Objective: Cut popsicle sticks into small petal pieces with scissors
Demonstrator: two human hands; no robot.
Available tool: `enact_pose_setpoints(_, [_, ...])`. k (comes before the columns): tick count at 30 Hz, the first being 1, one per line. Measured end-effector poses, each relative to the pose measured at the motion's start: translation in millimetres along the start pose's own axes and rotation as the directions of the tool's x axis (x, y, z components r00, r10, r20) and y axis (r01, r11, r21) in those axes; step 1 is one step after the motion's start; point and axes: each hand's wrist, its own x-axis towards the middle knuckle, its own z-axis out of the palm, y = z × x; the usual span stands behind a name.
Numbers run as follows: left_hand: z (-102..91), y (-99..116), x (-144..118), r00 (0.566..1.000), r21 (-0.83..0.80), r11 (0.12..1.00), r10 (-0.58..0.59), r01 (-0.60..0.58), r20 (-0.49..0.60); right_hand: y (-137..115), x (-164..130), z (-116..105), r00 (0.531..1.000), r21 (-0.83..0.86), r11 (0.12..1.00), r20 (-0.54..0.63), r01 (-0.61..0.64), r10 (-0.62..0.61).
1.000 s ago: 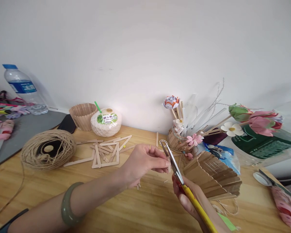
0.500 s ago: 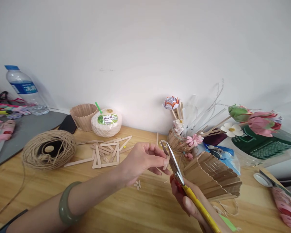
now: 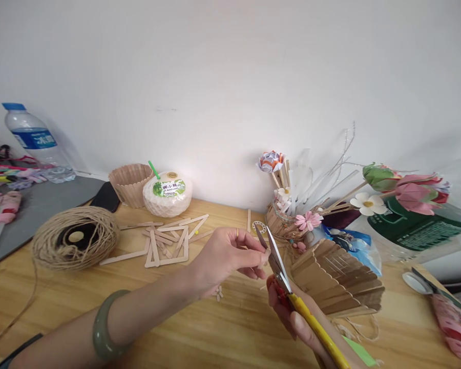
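Observation:
My right hand (image 3: 297,312) grips scissors (image 3: 278,266) with yellow and red handles, blades pointing up and slightly apart. Close by the blades, my left hand (image 3: 234,256) pinches a short, pale piece of craft stick (image 3: 266,255) between thumb and fingers. A few tiny cut stick pieces (image 3: 218,293) lie on the wooden table below my left hand, partly covered by it. Behind my left wrist, several whole craft sticks (image 3: 167,262) lie in a loose pile. A basket made of craft sticks (image 3: 330,279) lies tipped on its side beside my right hand.
A twine ball (image 3: 75,238), a stick-walled cup (image 3: 128,187) and a white coconut drink (image 3: 168,197) stand left. At the back right are paper flowers (image 3: 271,162) in a stick pot (image 3: 280,223). A glue gun (image 3: 451,323) lies at the right edge.
The piece in my left fingers has shifted slightly and shows less. My left hand covers more of the cut bits on the table. The view has turned a little.

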Motion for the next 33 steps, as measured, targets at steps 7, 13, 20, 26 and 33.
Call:
enact_pose_setpoints(7, [-0.5, -1.0, 0.0, 1.0, 0.0, 1.0, 0.001, -0.001, 0.003, -2.3, 2.5, -5.6, 0.998, -0.07, 0.997, 0.071, 0.009, -0.004])
enact_pose_setpoints(13, [-0.4, -0.3, -0.4, 1.0, 0.016, 1.0, -0.006, 0.007, -0.007, -7.0, 2.2, -5.1, 0.998, -0.083, 0.996, 0.066, -0.01, 0.015])
enact_pose_setpoints(20, [-2.7, 2.7, -0.1, 1.0, 0.042, 0.999, 0.012, -0.013, 0.015, -1.8, -1.6, -3.4, 0.999, -0.089, 0.995, 0.028, -0.036, 0.038])
enact_pose_setpoints(26, [-1.9, 5.0, -1.4, 1.0, 0.061, 0.998, 0.006, -0.006, 0.005, 5.3, -5.6, -4.5, 0.998, -0.149, 0.987, -0.033, -0.056, 0.052])
enact_pose_setpoints(33, [-4.1, 5.5, -0.6, 1.0, 0.083, 0.996, 0.02, -0.02, 0.002, -1.2, -3.2, -5.3, 0.998, -0.158, 0.986, 0.015, -0.053, 0.057])
